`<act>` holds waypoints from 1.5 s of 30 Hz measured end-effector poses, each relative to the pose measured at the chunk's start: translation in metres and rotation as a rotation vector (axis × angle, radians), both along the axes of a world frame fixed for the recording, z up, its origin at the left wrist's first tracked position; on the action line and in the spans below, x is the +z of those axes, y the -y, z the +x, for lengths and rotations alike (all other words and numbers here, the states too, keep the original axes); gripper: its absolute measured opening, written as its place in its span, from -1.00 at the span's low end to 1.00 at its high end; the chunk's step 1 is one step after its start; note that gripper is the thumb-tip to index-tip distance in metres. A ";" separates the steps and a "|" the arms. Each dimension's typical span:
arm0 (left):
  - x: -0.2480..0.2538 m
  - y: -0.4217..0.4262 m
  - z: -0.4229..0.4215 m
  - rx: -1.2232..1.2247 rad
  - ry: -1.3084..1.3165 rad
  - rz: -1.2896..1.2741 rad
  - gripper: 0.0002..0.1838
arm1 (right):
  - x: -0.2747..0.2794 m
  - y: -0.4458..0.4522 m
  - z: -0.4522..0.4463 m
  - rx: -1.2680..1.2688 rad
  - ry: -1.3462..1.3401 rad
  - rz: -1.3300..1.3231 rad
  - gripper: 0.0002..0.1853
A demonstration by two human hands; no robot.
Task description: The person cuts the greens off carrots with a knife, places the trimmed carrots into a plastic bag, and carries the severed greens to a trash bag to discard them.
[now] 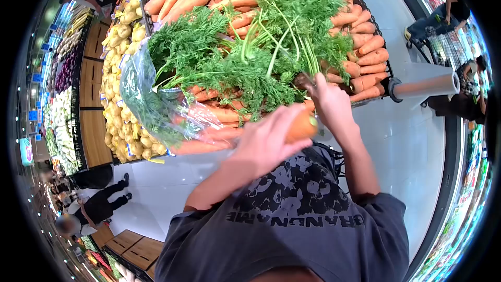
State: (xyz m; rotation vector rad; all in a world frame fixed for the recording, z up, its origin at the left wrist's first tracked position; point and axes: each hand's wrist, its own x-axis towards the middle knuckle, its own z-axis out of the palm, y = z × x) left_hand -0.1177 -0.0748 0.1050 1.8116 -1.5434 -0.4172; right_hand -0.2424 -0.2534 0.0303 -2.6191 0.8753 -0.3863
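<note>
My left hand (265,140), slightly blurred, is wrapped round an orange carrot (301,127) whose cut green top faces right. Just above it, my right hand (331,100) is closed on the stems of a bunch of carrot greens (309,55). A small dark patch beside my right fingers is too blurred to name. More leafy tops (190,42) lie over the heaped carrots (371,62). To the left, a clear plastic bag (148,102) with greens inside rests on the heap's edge.
Netted bags of yellow-brown produce (117,73) line the left side of the display. A roll of clear plastic bags (430,86) juts out at the right. A shopper with a cart (441,39) is at the upper right, and another person (96,203) stands at the lower left.
</note>
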 end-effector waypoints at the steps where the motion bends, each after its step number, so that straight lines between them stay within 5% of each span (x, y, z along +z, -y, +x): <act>1: 0.003 0.002 -0.005 -0.065 0.018 -0.068 -0.28 | -0.001 0.003 0.000 -0.024 -0.011 -0.002 -0.73; 7: -0.006 0.009 0.017 0.085 -0.011 -0.124 -0.29 | 0.014 -0.002 -0.008 0.013 0.167 0.111 -0.77; 13: -0.014 0.006 0.025 0.019 -0.105 -0.064 -0.33 | 0.038 -0.018 -0.012 0.185 0.534 0.809 -0.87; 19: -0.011 0.017 0.028 0.093 -0.284 -0.242 -0.44 | 0.039 -0.040 0.008 0.148 0.775 1.107 -0.45; 23: -0.010 0.031 0.039 0.118 -0.554 -0.302 -0.46 | 0.045 -0.038 0.032 0.238 0.793 0.842 -0.36; 25: -0.003 0.045 0.040 0.103 -0.839 -0.547 -0.50 | 0.047 -0.033 0.045 0.268 0.801 0.580 -0.36; 28: 0.007 0.058 0.044 0.190 -0.956 -0.632 -0.55 | 0.078 -0.032 0.056 0.081 0.662 0.742 -0.36; 34: 0.028 0.077 0.064 0.207 -1.112 -0.902 -0.61 | 0.136 -0.004 0.101 0.296 0.465 0.434 -0.48; 37: 0.039 0.073 0.086 0.183 -1.096 -0.912 -0.59 | 0.137 0.022 0.137 0.482 0.555 0.558 -0.45; 39: 0.054 0.060 0.097 0.087 -1.053 -0.903 -0.28 | 0.149 0.035 0.159 0.470 0.480 0.776 -0.46; 42: 0.050 0.026 0.098 0.129 -0.793 -0.780 -0.13 | 0.146 0.073 0.217 0.576 0.611 0.308 -0.48; 45: 0.036 -0.011 0.096 0.114 -0.629 -0.716 -0.48 | 0.151 0.100 0.280 0.560 0.551 -0.031 -0.52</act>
